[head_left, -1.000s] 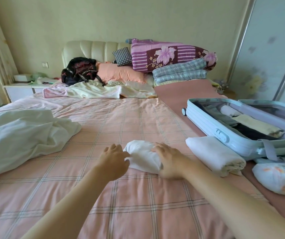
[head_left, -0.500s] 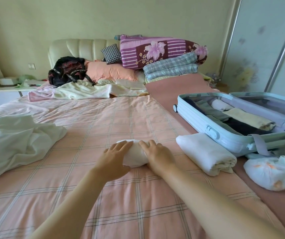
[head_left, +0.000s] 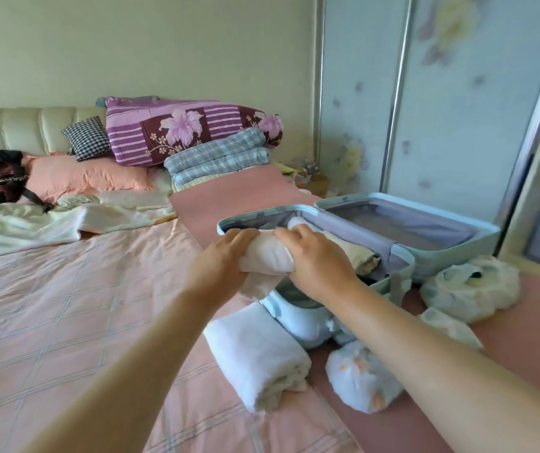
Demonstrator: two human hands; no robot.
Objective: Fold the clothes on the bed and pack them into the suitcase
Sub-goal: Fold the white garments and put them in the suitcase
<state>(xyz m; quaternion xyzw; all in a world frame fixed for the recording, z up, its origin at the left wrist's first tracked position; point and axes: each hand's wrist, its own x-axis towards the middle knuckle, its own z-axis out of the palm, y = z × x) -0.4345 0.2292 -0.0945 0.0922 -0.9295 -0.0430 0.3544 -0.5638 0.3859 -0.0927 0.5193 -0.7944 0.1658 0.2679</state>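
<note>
Small white rolled-up garment (head_left: 267,256) was held in the air over the near rim of the open pale-blue hard-shell suitcase (head_left: 451,256), not yet inside. Left hand (head_left: 226,259) & right hand (head_left: 317,259) each gripped one end, fingers curled round it. A loose flap (head_left: 255,289) seemed to hang underneath. Risk, imo: flap snags the rim, or roll unwinds on release, esp. w/ packed clothes (head_left: 360,256) crowding that half.

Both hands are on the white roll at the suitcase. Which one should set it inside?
Probably right. The right hand grips the white roll on the side over the open suitcase; the left hand holds the end nearer the bed.
</note>
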